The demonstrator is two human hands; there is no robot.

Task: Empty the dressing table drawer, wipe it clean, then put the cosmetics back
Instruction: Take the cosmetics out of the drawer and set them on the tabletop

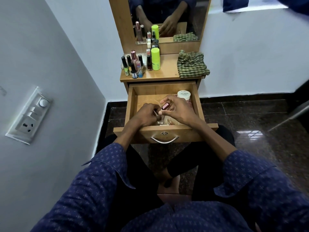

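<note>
A: What is seen around the drawer (132,104)?

B: Bottles (133,64) and a green can (155,59) are set far on the tabletop (167,71); a checked cloth (192,66) is laid to their right. A white jar (184,96) is kept in the drawer's far right corner.

A: And the grip?

B: A pink-capped bottle (165,106) is pinched by the right hand (180,109); the left hand (147,114) is curled on something thin, unidentifiable, just left of it.
</note>
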